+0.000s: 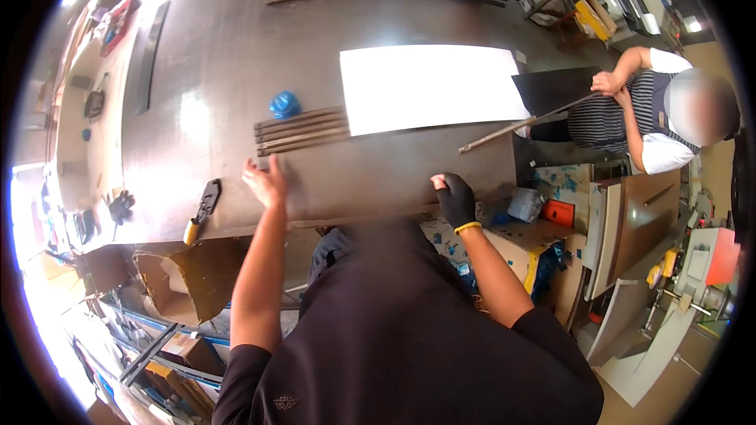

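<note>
While L hand [267, 183] spread empty lower-left of white sheet [429, 90], R hand [455, 200] curled below it, grip unclear; hasty L reach risked skewing bars [303, 133] at its left.

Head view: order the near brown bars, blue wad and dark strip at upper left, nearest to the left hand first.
1. Brown bars: just ahead of the left hand.
2. Blue wad: beyond the bars.
3. Dark strip: farther ahead, leftward.
</note>
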### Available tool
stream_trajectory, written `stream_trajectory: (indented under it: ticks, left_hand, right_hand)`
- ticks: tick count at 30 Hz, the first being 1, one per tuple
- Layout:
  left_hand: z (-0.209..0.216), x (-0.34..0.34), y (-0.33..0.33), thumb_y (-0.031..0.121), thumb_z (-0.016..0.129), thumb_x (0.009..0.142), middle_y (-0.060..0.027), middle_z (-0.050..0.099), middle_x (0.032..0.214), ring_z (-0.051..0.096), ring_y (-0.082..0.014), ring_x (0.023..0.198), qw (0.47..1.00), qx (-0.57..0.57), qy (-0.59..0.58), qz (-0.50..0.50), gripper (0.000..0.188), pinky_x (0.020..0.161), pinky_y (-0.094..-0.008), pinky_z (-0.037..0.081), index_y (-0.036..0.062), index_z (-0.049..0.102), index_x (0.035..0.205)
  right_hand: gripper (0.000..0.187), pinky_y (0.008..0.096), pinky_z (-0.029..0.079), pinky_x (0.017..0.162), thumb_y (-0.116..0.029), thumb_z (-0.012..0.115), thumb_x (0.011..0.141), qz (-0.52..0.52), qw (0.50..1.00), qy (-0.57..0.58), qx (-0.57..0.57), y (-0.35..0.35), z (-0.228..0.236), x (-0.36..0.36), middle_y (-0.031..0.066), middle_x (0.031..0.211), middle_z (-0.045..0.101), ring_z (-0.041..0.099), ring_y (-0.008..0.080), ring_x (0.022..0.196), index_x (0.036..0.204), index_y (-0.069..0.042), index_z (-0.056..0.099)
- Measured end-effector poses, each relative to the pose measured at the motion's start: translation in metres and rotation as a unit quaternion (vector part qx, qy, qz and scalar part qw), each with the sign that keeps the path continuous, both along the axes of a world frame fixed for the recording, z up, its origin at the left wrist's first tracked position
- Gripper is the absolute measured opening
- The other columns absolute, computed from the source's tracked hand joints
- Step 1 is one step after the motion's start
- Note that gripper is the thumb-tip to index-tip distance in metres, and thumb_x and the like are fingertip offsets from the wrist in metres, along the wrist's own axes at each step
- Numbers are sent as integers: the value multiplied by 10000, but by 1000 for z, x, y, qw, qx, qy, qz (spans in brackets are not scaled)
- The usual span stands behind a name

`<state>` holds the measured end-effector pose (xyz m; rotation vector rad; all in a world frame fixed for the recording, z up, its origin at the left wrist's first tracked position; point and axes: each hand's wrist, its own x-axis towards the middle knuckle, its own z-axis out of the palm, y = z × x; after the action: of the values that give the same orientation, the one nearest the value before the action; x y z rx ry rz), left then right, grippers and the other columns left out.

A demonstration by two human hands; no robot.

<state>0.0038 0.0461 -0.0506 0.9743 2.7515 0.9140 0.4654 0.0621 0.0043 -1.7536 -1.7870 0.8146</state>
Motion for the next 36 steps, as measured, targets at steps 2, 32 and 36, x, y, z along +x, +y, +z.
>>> stream_trajectory:
  ticks: [2, 32, 36]
  left_hand:
    - [-5, -25, 16, 544, 787, 920, -200, 585, 1283, 624, -331, 1126, 994, -34, -80, 59, 807, 1014, -455, 514, -6, 508, 1440]
    - [-25, -46, 17, 552, 832, 869, -172, 667, 1143, 636, -327, 1091, 992, -74, -62, 76, 715, 994, -456, 497, -3, 644, 1279]
    - [-19, -37, -1, 507, 845, 867, -163, 659, 1121, 626, -324, 1070, 991, -93, -73, 67, 668, 991, -449, 494, -20, 644, 1226]
  right_hand:
    - [251, 338, 549, 823, -248, 620, 1059, 67, 997, 6, -34, 29, 9, 7, 88, 936, 753, 708, 223, 860, 1081, -38, 756]
    - [384, 266, 336, 409, -405, 694, 1043, -389, 791, 380, -280, 215, -83, 229, -26, 596, 535, 476, 116, 445, 773, -182, 538]
    - [345, 241, 386, 425, -372, 715, 1035, -446, 828, 267, -210, 164, -71, 223, -31, 630, 590, 526, 95, 474, 792, -174, 569]
